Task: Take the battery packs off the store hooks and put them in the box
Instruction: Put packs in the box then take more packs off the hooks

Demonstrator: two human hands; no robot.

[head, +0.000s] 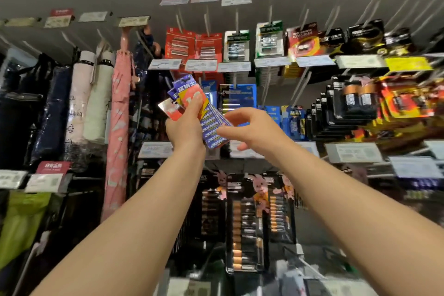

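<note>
My left hand (186, 125) grips a fanned bunch of blue and red battery packs (192, 101) held up in front of the hook wall. My right hand (249, 128) is beside it on the right, thumb and fingers touching the lower edge of the blue packs (215, 131); I cannot tell whether it pinches them. More blue packs (237, 97) hang on a hook just behind. Red packs (192, 47) and green packs (252, 43) hang on the row above. No box is in view.
Folded umbrellas (120, 113) hang at the left. Black and orange battery packs (355, 103) fill hooks at the right. Large black packs (247, 221) hang below my arms. Metal hooks and price tags (201, 65) stick out from the wall.
</note>
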